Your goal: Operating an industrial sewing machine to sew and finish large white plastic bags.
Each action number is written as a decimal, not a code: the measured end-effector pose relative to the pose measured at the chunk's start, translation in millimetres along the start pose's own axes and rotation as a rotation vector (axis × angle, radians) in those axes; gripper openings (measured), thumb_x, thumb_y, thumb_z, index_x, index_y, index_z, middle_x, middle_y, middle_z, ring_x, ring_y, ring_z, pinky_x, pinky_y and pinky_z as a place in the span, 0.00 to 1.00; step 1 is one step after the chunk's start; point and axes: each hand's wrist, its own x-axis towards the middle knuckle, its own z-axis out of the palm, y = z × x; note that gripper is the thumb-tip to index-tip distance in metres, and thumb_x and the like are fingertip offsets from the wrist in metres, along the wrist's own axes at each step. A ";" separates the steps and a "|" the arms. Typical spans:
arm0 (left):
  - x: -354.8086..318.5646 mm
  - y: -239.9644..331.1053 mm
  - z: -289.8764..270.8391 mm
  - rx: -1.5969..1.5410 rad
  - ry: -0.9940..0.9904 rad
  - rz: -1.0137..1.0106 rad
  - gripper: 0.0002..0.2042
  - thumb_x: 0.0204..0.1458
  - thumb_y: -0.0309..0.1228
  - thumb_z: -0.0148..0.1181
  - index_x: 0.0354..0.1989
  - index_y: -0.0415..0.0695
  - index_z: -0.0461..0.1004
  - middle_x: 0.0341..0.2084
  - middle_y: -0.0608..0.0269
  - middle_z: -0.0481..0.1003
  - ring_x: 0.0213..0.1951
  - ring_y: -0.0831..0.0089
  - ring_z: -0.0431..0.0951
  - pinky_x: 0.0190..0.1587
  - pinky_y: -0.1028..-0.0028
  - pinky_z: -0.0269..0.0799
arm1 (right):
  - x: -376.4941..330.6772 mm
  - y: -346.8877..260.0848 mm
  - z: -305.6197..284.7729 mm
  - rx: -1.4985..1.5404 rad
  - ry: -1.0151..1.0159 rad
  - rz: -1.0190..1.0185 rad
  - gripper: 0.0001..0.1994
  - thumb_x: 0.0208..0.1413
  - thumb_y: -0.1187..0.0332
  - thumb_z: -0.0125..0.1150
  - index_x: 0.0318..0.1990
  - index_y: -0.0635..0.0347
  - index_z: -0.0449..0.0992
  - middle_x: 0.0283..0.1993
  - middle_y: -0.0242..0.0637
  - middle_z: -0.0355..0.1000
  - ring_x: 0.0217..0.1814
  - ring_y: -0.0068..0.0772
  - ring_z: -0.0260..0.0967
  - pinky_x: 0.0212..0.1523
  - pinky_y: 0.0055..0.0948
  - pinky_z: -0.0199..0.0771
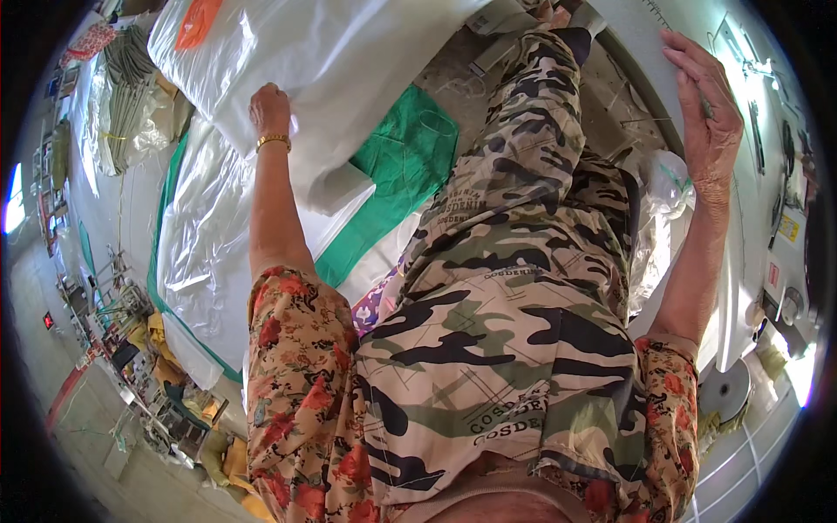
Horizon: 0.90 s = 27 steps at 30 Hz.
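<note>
My left hand [270, 109], a gold-coloured band at its wrist, is closed with curled fingers at the edge of a large glossy white plastic sheet [340, 61]. The fingertips are hidden, but the sheet seems pinched in them. An orange patch [199, 22] shows on the sheet's upper left. Below and right of that hand lies a green piece of material [405, 144]. Off to the right, my right hand [711, 113] has its fingers stretched out and nothing visible in them. It is beside a white tabletop [645, 44]; whether it touches the surface I cannot tell.
More crinkled white plastic [209, 227] with a green edge lies left of my lap. Bundled olive material [131, 70] in clear plastic sits at the upper left. A camouflage apron [497, 340] covers my lap. Clear plastic [667, 179] hangs near my right wrist. Cluttered benches [148, 357] stand farther left.
</note>
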 end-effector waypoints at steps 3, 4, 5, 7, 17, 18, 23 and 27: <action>-13.8 6.8 -7.6 -0.046 0.011 -0.033 0.09 0.50 0.34 0.55 0.32 0.42 0.77 0.33 0.50 0.77 0.38 0.49 0.77 0.42 0.58 0.71 | -0.3 0.9 -1.7 -0.085 -0.020 -0.044 0.12 0.64 0.71 0.49 0.50 0.59 0.77 0.56 0.34 0.72 0.61 0.29 0.66 0.64 0.29 0.61; -20.4 10.4 -10.6 -0.072 0.006 -0.045 0.10 0.50 0.36 0.57 0.33 0.42 0.76 0.34 0.50 0.77 0.39 0.50 0.77 0.42 0.58 0.71 | -0.6 1.0 -2.0 -0.106 -0.021 -0.037 0.12 0.64 0.71 0.49 0.51 0.58 0.77 0.56 0.34 0.72 0.61 0.29 0.66 0.64 0.30 0.61; -27.7 15.4 -13.8 -0.068 0.004 -0.051 0.10 0.50 0.36 0.57 0.33 0.42 0.76 0.34 0.50 0.77 0.39 0.50 0.77 0.42 0.58 0.71 | -0.9 0.7 -2.3 -0.128 -0.019 -0.032 0.13 0.64 0.71 0.49 0.51 0.57 0.77 0.56 0.33 0.72 0.61 0.29 0.66 0.64 0.30 0.61; -42.7 28.6 -18.0 -0.193 0.134 0.075 0.12 0.50 0.38 0.59 0.34 0.42 0.75 0.39 0.52 0.76 0.41 0.52 0.77 0.42 0.59 0.71 | -1.4 0.1 -2.2 -0.115 -0.016 -0.022 0.13 0.64 0.70 0.49 0.51 0.57 0.77 0.56 0.33 0.72 0.61 0.28 0.66 0.64 0.30 0.61; -57.4 64.1 -10.1 0.141 0.017 0.384 0.04 0.52 0.25 0.51 0.34 0.43 0.71 0.36 0.56 0.73 0.42 0.57 0.75 0.41 0.60 0.74 | -2.3 0.7 -0.5 -0.061 -0.010 -0.020 0.12 0.64 0.71 0.49 0.50 0.58 0.77 0.56 0.34 0.72 0.60 0.29 0.66 0.63 0.29 0.62; -55.2 64.2 -9.1 0.153 -0.008 0.384 0.05 0.52 0.23 0.49 0.34 0.43 0.71 0.36 0.56 0.73 0.42 0.57 0.75 0.40 0.60 0.74 | -2.3 1.1 -0.7 -0.069 -0.003 -0.020 0.12 0.64 0.71 0.49 0.50 0.58 0.77 0.56 0.34 0.72 0.60 0.29 0.66 0.63 0.29 0.62; -46.2 66.8 -6.4 0.276 -0.056 0.453 0.04 0.51 0.24 0.52 0.33 0.42 0.72 0.35 0.54 0.74 0.40 0.58 0.77 0.39 0.61 0.76 | -1.7 -0.6 -0.1 -0.028 0.010 -0.026 0.12 0.63 0.72 0.50 0.50 0.61 0.77 0.55 0.37 0.72 0.59 0.30 0.67 0.62 0.28 0.62; -41.1 67.0 -6.0 0.368 -0.097 0.527 0.04 0.49 0.23 0.53 0.31 0.41 0.74 0.33 0.53 0.76 0.38 0.58 0.80 0.37 0.63 0.77 | 0.2 -7.9 -0.4 -0.026 0.003 -0.039 0.12 0.64 0.72 0.49 0.50 0.61 0.77 0.55 0.37 0.72 0.59 0.30 0.67 0.62 0.28 0.62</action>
